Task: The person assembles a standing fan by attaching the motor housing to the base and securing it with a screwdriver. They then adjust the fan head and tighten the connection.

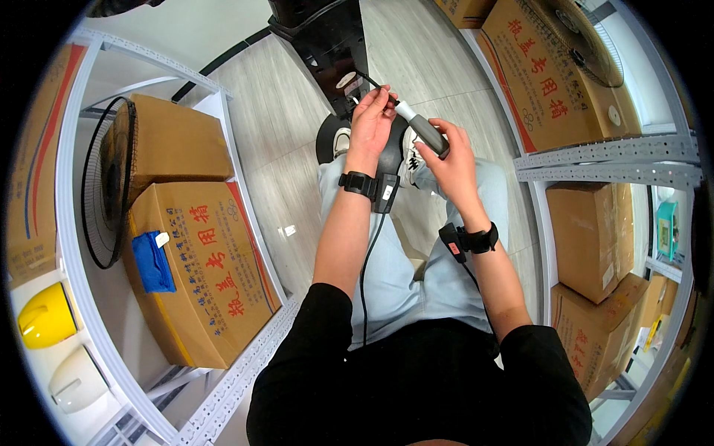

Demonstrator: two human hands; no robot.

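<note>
My right hand (455, 162) grips the thick grey handle of a screwdriver (424, 131). The tool has a pale collar and a thin dark shaft running up and left. My left hand (370, 128), palm up, has its fingers pinched around the shaft beyond the collar. A tall glossy black appliance housing (316, 52) stands just ahead of both hands. The shaft's end lies against or just in front of its lower face; contact cannot be made out. A black round base (327, 140) sits on the floor under the housing, between my shoes.
Metal shelving (256, 327) flanks me on the left, holding a cardboard box (201, 267), a blue pouch (154, 262), a fan grille (108, 182) and a yellow helmet (48, 316). Another rack (610, 157) with boxes and a fan guard (587, 37) stands right. Cables hang from my wrist straps.
</note>
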